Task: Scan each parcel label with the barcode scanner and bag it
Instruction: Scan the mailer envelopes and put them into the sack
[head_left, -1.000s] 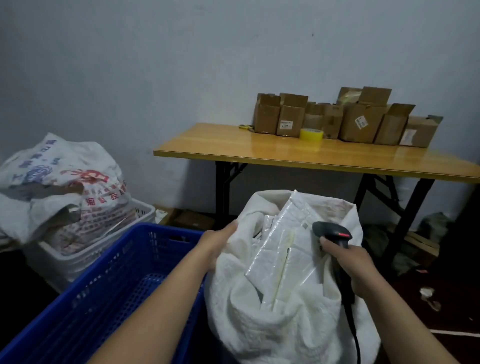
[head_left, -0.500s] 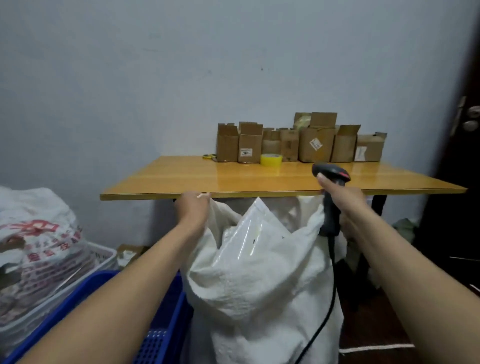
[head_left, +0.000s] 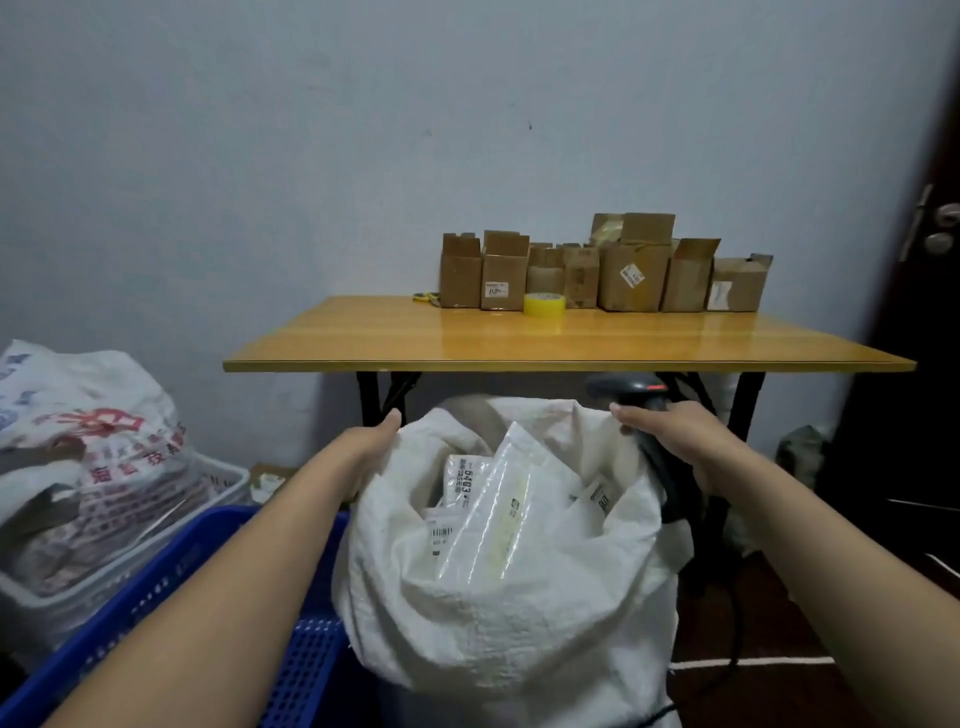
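Left hand (head_left: 371, 441) grips the left rim of the sack (head_left: 519, 597), thumb on top, fingers tucked out of sight behind the cloth. Right hand (head_left: 675, 436) is curled round the scanner (head_left: 631, 389) at the right rim; whether it pinches cloth too, can't tell. The sack stands open between the arms, just right of the crate (head_left: 156, 597), with labelled parcels (head_left: 498, 519) piled inside.

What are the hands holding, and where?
The left hand grips the white sack by its left rim. The right hand holds the barcode scanner by its handle.
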